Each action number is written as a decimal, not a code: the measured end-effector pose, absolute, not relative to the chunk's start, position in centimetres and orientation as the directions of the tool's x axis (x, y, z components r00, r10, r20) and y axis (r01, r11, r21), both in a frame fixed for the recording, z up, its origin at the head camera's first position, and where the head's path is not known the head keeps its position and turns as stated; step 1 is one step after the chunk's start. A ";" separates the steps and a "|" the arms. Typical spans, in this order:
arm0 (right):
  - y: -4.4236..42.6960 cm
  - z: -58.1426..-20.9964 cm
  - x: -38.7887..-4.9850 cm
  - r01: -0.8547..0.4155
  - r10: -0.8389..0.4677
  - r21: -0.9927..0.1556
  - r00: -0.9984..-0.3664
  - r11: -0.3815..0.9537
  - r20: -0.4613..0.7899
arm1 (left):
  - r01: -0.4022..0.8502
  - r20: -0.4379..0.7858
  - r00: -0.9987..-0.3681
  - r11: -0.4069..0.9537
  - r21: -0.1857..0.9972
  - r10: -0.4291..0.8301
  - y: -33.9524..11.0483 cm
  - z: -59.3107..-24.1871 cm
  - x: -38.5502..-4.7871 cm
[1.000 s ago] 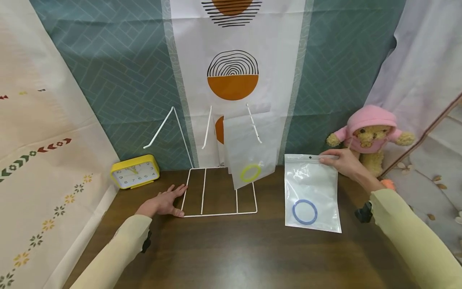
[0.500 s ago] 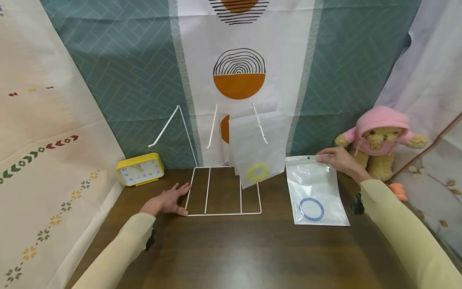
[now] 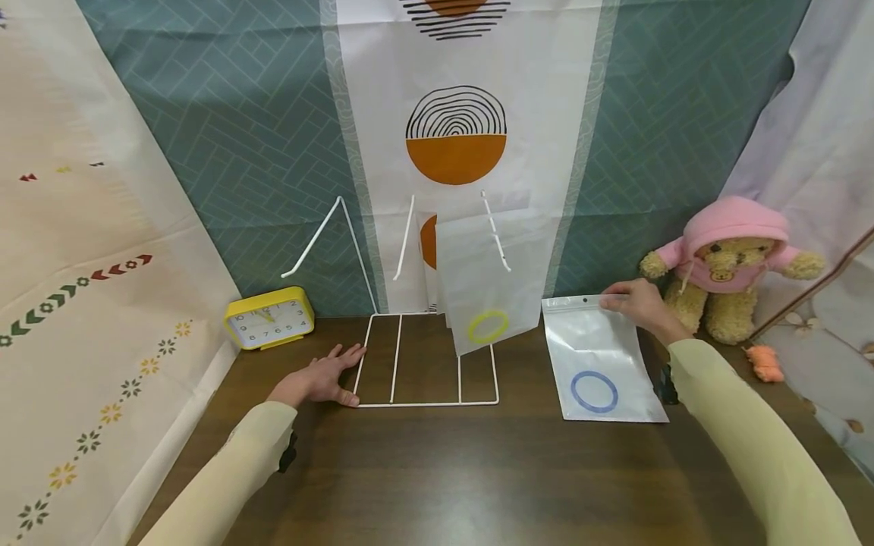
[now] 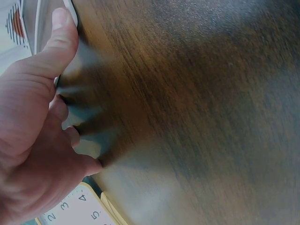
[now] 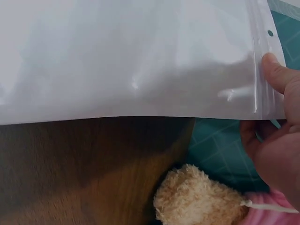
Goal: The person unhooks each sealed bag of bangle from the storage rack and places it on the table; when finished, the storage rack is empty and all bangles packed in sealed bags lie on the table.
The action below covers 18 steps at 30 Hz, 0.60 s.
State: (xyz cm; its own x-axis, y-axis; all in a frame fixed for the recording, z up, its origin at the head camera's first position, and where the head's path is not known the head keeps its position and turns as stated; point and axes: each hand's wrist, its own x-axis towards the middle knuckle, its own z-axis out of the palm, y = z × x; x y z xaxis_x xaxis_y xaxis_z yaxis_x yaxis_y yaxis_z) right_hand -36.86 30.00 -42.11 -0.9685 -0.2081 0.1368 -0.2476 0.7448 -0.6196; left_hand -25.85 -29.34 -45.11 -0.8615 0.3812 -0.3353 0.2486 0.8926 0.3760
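On dk wood tbl [image 3: 444, 470], R hand [image 3: 643, 307] pinching bag [image 3: 597, 349], L hand [image 3: 317, 379] spread on rack [image 3: 426, 405], teal/wht cloth [image 3: 471, 64] behind.

right wrist: bag [image 5: 136, 61] cropped, fingers [image 5: 251, 137] partly hidden | left wrist: clock [image 4: 77, 210] cropped

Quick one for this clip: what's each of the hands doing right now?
Left hand: open, resting at the base of the white wire rack.
Right hand: holding the white pouch near its top corner.
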 end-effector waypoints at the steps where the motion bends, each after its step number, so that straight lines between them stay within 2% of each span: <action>1: 30.0 -42.3 -37.0 -0.256 -0.206 -0.606 -0.967 0.753 0.153 | 0.251 -0.335 -0.861 0.893 0.375 0.382 -29.3 -45.1 -25.9; 5: 30.1 -43.0 -37.3 -0.250 -0.177 -0.562 -0.967 0.788 0.183 | 0.253 -0.336 -0.858 0.889 0.382 0.388 -29.2 -45.0 -25.9; 12: 29.6 -43.5 -37.3 -0.177 -0.115 -0.539 -0.982 0.823 0.147 | 0.252 -0.333 -0.860 0.890 0.380 0.386 -29.4 -44.9 -26.0; 18: 28.6 -44.0 -37.4 -0.230 -0.131 -0.418 -0.959 0.879 0.251 | 0.252 -0.338 -0.857 0.888 0.386 0.390 -29.5 -44.9 -25.8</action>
